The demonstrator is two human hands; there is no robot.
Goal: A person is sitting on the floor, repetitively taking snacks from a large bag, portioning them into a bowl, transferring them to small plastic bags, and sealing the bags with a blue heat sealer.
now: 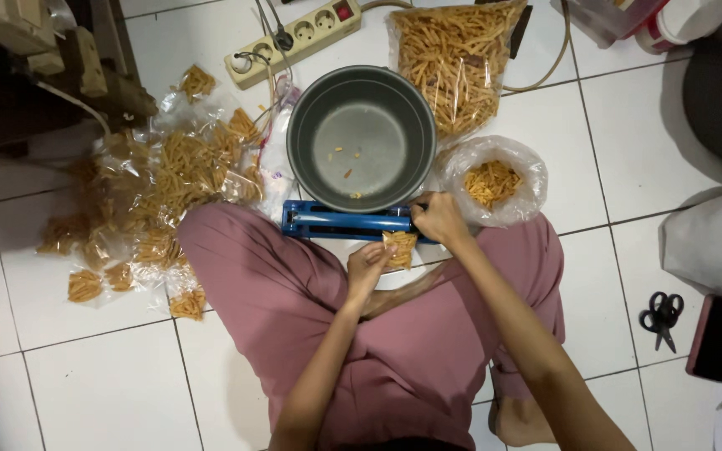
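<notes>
A: Status of the hands?

B: Left hand (367,266) had its fingers pinched narrow on a small clear snack bag (400,248), holding it just in front of the blue sealer (340,223). Right hand (438,217) was closed down on the right end of the sealer's bar, pressing it. The bag's top edge sat at or under the bar; couldn't tell exactly how far in.

A: So which step?

B: Looked like the sealing step, bag mouth being clamped. My read: the next move calls for a steady press, bag kept flat and straight in the bar, then lifting the bar before pulling the bag free.

A: Counts?

B: One sealer, on the floor against the person's knees. One grey pot (361,138) just behind it, nearly bare, a few stray sticks inside. One large bag of sticks (457,58) near the floor's far edge, one open bag (495,181) right of the pot. Pile of small filled bags (160,179) on the left; too overlapped to count, well over ten. One power strip (294,40), one pair of scissors (662,317), one phone (716,336) at the right edge.
</notes>
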